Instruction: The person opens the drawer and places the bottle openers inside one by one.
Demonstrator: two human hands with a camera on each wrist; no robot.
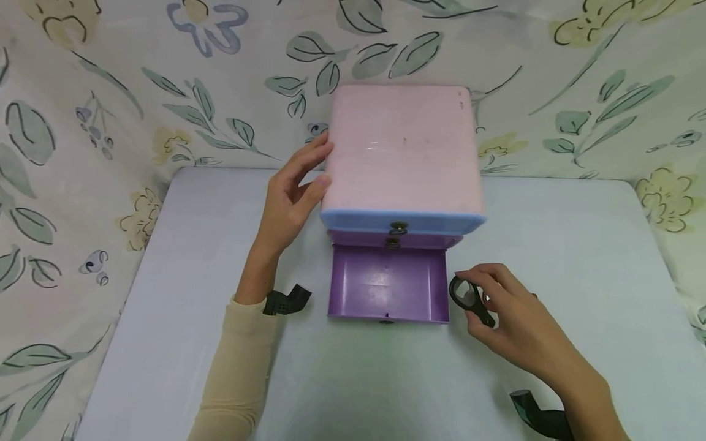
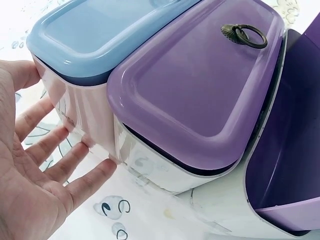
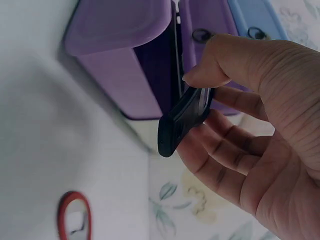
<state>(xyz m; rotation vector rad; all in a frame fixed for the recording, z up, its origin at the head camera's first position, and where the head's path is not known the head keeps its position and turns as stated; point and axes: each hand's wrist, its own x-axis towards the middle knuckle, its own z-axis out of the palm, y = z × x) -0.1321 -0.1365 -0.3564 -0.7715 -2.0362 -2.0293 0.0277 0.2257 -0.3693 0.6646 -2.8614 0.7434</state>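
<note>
A small drawer cabinet (image 1: 405,147) with a pink top stands at the back of the table, its blue top drawer (image 2: 100,37) and purple middle drawer (image 2: 195,85) pushed in. Below them, the purple bottom drawer (image 1: 386,285) is pulled out, and its visible inside is bare. My left hand (image 1: 292,202) steadies the cabinet's left side, fingertips at the wall and fingers spread. Just right of the pulled-out drawer, my right hand (image 1: 513,318) pinches a small black magnifying glass (image 1: 466,294) between thumb and fingers; its round lens points toward the drawer.
The white table (image 1: 562,245) spreads out around the cabinet. Behind it hangs a flowered cloth (image 1: 231,92). A red-rimmed loop (image 3: 62,215) lies on the table in the right wrist view. Black straps (image 1: 287,301) sit at both wrists.
</note>
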